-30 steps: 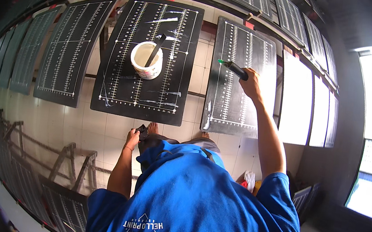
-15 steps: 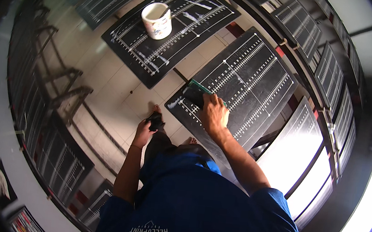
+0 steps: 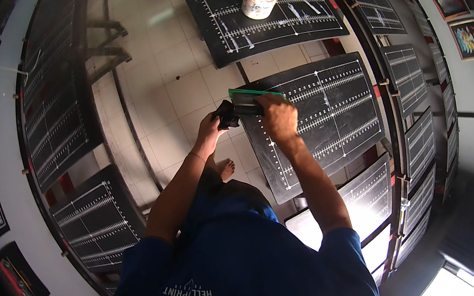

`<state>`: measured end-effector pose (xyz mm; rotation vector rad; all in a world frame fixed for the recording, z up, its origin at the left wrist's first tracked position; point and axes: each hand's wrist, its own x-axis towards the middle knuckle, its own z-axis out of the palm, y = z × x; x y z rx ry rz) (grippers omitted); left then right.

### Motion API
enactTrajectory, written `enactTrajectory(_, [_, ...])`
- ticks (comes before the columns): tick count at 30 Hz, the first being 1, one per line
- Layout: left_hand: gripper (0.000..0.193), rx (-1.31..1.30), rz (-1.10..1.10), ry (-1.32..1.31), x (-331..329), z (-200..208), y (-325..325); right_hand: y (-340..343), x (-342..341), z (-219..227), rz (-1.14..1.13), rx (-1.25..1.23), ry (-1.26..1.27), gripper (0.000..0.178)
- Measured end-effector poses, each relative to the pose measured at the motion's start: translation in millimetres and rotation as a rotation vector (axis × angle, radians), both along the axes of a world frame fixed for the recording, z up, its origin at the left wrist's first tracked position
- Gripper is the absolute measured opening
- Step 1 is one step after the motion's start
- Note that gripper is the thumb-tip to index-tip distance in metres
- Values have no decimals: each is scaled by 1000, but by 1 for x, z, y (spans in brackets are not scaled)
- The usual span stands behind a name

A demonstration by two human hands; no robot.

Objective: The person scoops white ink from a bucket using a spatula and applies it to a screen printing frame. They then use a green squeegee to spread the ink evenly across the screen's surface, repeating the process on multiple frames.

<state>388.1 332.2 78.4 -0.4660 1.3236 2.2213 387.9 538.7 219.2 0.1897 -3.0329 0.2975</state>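
Observation:
My right hand (image 3: 279, 119) is closed around a squeegee (image 3: 248, 99) with a dark body and a green edge. The squeegee is over the left end of a black board (image 3: 323, 128) printed with white ruler scales; whether it touches the board, I cannot tell. A crumpled black cloth (image 3: 227, 114) is gripped in my left hand (image 3: 209, 133), just off the board's left edge. The cloth is up against the squeegee's left end or very close to it.
A white tub (image 3: 260, 1) with a stick in it stands on the farther black board (image 3: 226, 31), which has whitish smears. More marked boards (image 3: 96, 220) line both sides on dark metal rails. Tiled floor (image 3: 166, 106) shows between the rows.
The squeegee has moved left and up off the board's surface toward the cloth. My left hand has brought the cloth up and right beside it. The view has turned.

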Motion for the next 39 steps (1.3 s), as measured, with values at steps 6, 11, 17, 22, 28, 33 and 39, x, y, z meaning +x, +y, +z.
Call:
enactTrajectory(6, [25,-53,1,8,20,-30,1,38,45,9,200,-67,49,31])
enactTrajectory(11, [25,13,-4,-11,44,-37,-13,72,134,19,194,-31,3,35])
enactTrajectory(17, [26,23,-73,-95,75,-22,-46,99,117,42,229,-123,35,25])
enactTrajectory(22, [25,20,-146,-116,90,-13,-47,74,2,15,221,-9,156,24])
enactTrajectory(28, [26,-3,-219,-162,108,-24,-58,60,-10,-3,181,-23,69,36])
enactTrajectory(33, [29,63,-311,-199,119,-29,-39,77,116,-6,201,11,67,42])
enactTrajectory(39, [28,82,-483,-195,126,-10,5,103,230,21,137,-55,-94,38])
